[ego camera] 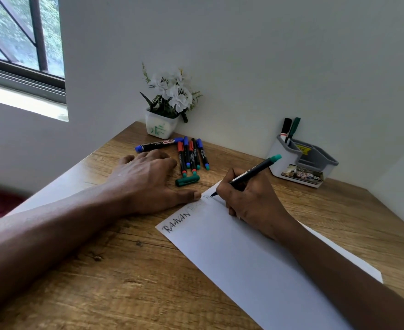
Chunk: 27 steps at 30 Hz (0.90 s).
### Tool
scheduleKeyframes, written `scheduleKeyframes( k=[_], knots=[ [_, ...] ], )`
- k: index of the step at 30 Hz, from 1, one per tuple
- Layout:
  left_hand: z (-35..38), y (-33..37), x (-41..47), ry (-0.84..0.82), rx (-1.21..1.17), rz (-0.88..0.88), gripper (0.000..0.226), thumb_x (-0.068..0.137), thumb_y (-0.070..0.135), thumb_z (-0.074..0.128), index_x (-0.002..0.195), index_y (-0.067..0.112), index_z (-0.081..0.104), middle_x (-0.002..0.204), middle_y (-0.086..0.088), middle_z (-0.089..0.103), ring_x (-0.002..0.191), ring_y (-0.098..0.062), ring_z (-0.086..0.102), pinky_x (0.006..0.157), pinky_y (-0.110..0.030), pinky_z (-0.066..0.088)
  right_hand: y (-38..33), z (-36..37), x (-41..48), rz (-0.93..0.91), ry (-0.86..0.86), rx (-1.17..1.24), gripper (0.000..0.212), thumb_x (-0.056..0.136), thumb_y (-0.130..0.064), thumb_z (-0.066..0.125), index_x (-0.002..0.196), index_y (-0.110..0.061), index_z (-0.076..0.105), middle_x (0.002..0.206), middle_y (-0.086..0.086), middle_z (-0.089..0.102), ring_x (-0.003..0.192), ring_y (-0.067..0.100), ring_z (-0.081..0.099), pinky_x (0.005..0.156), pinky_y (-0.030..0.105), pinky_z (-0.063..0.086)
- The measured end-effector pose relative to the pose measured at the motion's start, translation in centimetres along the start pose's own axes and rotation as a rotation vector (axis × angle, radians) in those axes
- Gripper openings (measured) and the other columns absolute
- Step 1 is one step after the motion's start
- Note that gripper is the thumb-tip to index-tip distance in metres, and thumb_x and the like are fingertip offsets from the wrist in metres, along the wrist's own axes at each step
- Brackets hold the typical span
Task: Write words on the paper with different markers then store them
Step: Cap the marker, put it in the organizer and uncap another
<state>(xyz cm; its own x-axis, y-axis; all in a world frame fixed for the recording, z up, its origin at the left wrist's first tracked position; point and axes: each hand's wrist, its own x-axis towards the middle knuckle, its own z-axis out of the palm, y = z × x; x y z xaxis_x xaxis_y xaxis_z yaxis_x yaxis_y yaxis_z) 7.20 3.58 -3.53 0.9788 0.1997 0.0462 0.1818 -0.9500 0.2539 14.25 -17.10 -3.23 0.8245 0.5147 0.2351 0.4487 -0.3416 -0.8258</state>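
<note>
A white sheet of paper (243, 258) lies slanted on the wooden desk, with black letters and fainter writing along its top edge. My right hand (251, 201) grips a green marker (251, 173) whose tip touches the paper near the far corner. My left hand (148, 177) lies flat on the desk, its thumb pressing the paper's edge. A loose green cap (187, 180) lies just beyond the thumb. Several blue, red and green markers (191, 154) lie in a bunch behind my left hand. A grey and white desk organiser (302, 160) holds two markers (290, 129).
A white pot of artificial flowers (166, 103) stands in the desk's far corner against the wall. A window (22, 44) is at the upper left. The wooden desk (125, 282) ends at the wall behind and at the right.
</note>
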Motion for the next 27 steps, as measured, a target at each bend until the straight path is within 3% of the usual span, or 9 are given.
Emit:
scheduleKeyframes(
  k=[7, 11, 15, 23, 27],
  knots=[
    [-0.04, 0.0, 0.02, -0.005, 0.004, -0.006, 0.105, 0.069, 0.095, 0.039, 0.156, 0.035, 0.031, 0.164, 0.008, 0.027, 0.15, -0.017, 0.027, 0.121, -0.045, 0.021, 0.11, 0.24, 0.11, -0.008, 0.051, -0.031, 0.02, 0.091, -0.013, 0.066, 0.079, 0.004, 0.063, 0.047, -0.002, 0.056, 0.039, 0.009, 0.051, 0.043, 0.021, 0.043],
    [0.02, -0.09, 0.2, -0.005, 0.006, -0.007, 0.106, 0.069, 0.095, 0.039, 0.156, 0.035, 0.032, 0.164, 0.007, 0.027, 0.149, -0.018, 0.028, 0.12, -0.047, 0.022, -0.06, 0.22, 0.01, -0.012, 0.016, -0.036, 0.011, 0.09, -0.008, 0.066, 0.082, -0.001, 0.066, 0.049, -0.002, 0.059, 0.043, 0.009, 0.054, 0.045, 0.021, 0.044],
    [-0.02, 0.01, 0.11, -0.007, 0.011, -0.004, 0.105, 0.071, 0.094, 0.04, 0.156, 0.034, 0.032, 0.165, 0.006, 0.027, 0.149, -0.018, 0.028, 0.12, -0.046, 0.021, -0.06, 0.14, -0.02, -0.008, 0.048, -0.015, 0.02, 0.092, -0.011, 0.065, 0.082, 0.006, 0.064, 0.048, 0.0, 0.057, 0.039, 0.009, 0.053, 0.041, 0.018, 0.043],
    [0.02, -0.03, 0.22, -0.009, 0.011, -0.01, 0.106, 0.069, 0.095, 0.039, 0.156, 0.035, 0.032, 0.164, 0.007, 0.027, 0.149, -0.018, 0.028, 0.119, -0.047, 0.023, -0.28, 0.42, -0.06, -0.019, 0.059, -0.019, 0.014, 0.09, -0.006, 0.067, 0.077, -0.003, 0.063, 0.05, 0.001, 0.059, 0.041, 0.009, 0.053, 0.043, 0.02, 0.044],
    [0.01, -0.06, 0.17, -0.007, 0.01, -0.007, 0.106, 0.069, 0.095, 0.04, 0.156, 0.034, 0.032, 0.165, 0.007, 0.027, 0.149, -0.018, 0.028, 0.119, -0.047, 0.022, -0.3, 0.47, 0.01, -0.002, 0.093, 0.009, 0.016, 0.088, -0.005, 0.068, 0.079, 0.006, 0.06, 0.049, 0.004, 0.056, 0.038, 0.011, 0.05, 0.039, 0.02, 0.041]
  ],
)
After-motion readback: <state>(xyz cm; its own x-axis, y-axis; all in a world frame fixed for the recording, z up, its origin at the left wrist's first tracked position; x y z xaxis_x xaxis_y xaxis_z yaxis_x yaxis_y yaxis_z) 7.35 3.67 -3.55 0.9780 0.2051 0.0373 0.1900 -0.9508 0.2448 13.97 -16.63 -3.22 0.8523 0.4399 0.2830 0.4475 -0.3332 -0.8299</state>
